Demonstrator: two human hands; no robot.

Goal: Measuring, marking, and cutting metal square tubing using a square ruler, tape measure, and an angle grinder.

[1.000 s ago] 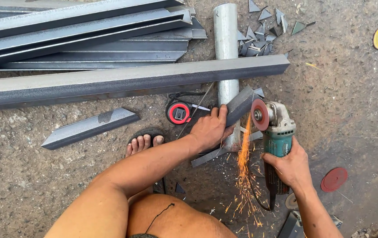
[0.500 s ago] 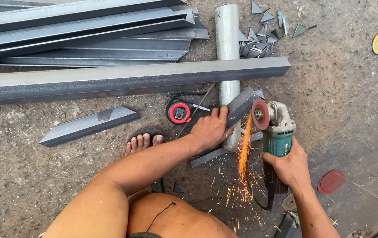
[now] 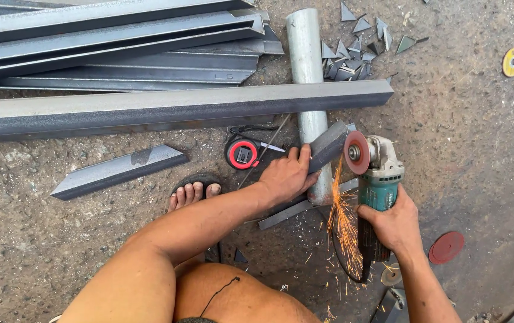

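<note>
At the far left, a short cut piece of angle steel [image 3: 116,171] lies flat on the rough concrete floor [image 3: 460,137]. Above it a long steel bar [image 3: 173,107] runs across the view, and behind this bar there is a stack of more steel angle bars [image 3: 119,42]. A bare foot in a dark sandal [image 3: 194,192] rests on the floor near the short piece. Just to the right of it lies a red and black tape measure [image 3: 242,154], close to the left hand.

The left hand [image 3: 287,175] is closed over a short grey steel piece [image 3: 327,145] and presses it down; the fingers wrap its near end. This piece lies tilted across a round metal pipe [image 3: 306,72], which passes under the long bar. The reddish disc of a green angle grinder [image 3: 376,179] touches the right end of the steel piece, and orange sparks [image 3: 342,221] fall down toward the person. The right hand [image 3: 391,224] is shut firmly around the body of the grinder.

Behind the pipe there is a small heap of triangular steel offcuts [image 3: 352,57]. More to the right, a red disc [image 3: 446,247] lies on the floor near the right forearm, and a yellow disc [image 3: 512,61] lies far away at the upper right.
</note>
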